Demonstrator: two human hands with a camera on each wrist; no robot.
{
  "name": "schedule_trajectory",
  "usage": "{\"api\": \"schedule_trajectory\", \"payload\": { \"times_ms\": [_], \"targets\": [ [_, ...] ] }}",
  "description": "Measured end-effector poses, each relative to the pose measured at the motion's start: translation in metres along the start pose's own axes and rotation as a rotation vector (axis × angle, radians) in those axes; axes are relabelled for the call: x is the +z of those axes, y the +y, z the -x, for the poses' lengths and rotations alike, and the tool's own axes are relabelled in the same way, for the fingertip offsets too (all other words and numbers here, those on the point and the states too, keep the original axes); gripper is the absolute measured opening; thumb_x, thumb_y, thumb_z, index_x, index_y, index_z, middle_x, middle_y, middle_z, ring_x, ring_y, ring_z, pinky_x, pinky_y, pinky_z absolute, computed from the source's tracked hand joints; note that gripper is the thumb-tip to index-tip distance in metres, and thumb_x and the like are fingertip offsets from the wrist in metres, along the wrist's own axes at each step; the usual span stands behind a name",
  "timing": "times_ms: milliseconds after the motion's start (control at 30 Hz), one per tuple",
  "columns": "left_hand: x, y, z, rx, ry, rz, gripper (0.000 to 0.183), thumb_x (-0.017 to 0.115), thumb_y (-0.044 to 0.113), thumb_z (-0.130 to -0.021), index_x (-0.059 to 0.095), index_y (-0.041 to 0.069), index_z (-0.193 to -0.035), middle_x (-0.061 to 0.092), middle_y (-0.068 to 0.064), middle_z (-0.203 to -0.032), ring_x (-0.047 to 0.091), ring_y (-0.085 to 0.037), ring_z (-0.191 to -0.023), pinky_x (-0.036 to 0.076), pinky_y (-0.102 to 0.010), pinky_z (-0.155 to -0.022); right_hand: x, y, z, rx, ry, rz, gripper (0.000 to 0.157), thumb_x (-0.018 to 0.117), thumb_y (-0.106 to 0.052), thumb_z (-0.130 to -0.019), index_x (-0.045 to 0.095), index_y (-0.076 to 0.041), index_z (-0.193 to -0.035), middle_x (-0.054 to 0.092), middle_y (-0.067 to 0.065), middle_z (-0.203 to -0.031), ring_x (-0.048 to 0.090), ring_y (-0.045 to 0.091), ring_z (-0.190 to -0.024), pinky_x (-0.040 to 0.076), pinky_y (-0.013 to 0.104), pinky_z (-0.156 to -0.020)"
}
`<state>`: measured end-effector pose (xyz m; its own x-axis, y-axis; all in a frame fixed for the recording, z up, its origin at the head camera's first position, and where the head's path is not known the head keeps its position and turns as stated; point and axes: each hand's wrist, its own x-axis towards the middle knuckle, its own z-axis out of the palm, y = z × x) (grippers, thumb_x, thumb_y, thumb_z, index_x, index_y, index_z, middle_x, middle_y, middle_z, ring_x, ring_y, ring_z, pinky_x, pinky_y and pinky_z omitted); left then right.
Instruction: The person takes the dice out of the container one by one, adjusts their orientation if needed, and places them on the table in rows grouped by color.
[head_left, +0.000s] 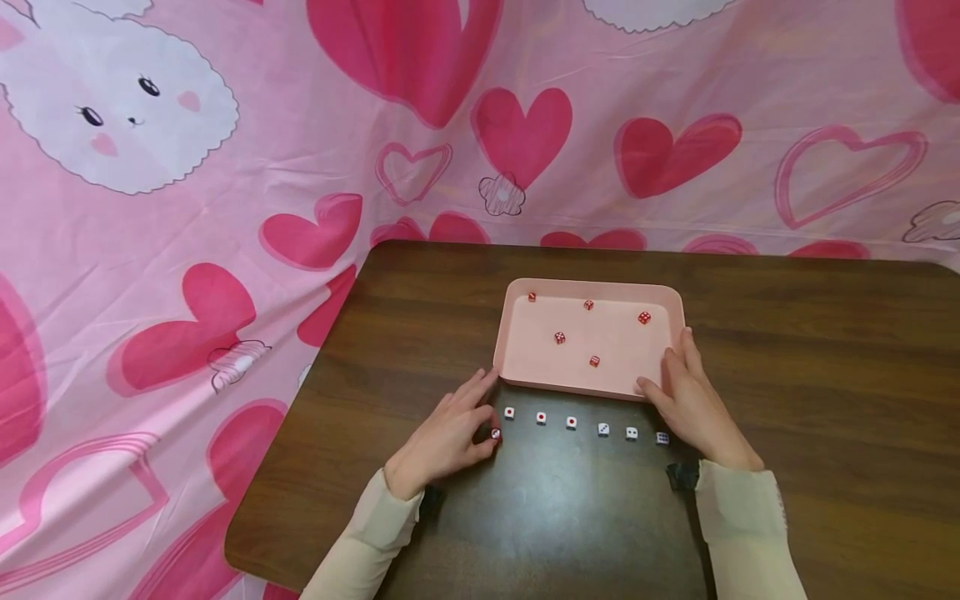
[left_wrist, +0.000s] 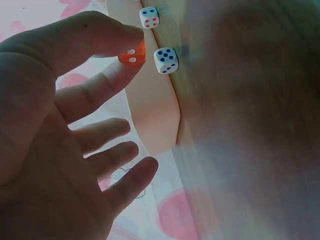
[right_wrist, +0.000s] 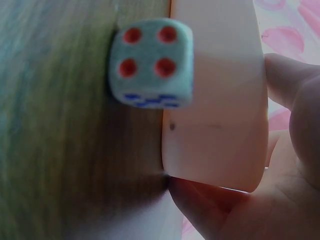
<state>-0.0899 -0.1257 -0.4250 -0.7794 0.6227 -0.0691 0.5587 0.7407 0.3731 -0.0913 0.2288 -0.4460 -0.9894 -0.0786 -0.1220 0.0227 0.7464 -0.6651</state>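
My left hand (head_left: 442, 437) pinches a translucent red die (left_wrist: 132, 54) between thumb and index finger, at the left end of a row of white dice (head_left: 572, 423) on the table. The other left fingers are spread, reaching toward the tray's near-left corner. A shallow pink tray (head_left: 622, 342) lies behind the row, with several red dice (head_left: 559, 337) scattered in it. My right hand (head_left: 693, 408) grips the tray's near-right corner, thumb at the front rim and fingers along the right side. Close by in the right wrist view is a white die (right_wrist: 150, 62) showing four red dots.
Everything rests on a dark brown wooden table (head_left: 840, 375) with rounded corners. Behind it and along its left side hangs a pink cloth (head_left: 300, 108) printed with hearts and white fluffy faces.
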Motion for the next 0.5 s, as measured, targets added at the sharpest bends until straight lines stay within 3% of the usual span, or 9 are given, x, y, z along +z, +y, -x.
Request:
{"api": "schedule_trajectory", "payload": {
  "times_ms": [500],
  "targets": [
    [0.0095, 0.0062, 0.0051, 0.018, -0.018, 0.004, 0.008, 0.072, 0.024, -0.085, 0.064, 0.024, -0.085, 0.016, -0.006, -0.163, 0.011, -0.029, -0.151, 0.038, -0.057, -0.105, -0.0008, 0.0007, 0.0008, 0.002, -0.004, 0.001, 0.089, 0.054, -0.045, -0.095, 0.010, 0.006, -0.152, -0.027, 0.012, -0.159, -0.004, 0.046, -0.146, 0.025, 0.067, -0.104]
  ]
}}
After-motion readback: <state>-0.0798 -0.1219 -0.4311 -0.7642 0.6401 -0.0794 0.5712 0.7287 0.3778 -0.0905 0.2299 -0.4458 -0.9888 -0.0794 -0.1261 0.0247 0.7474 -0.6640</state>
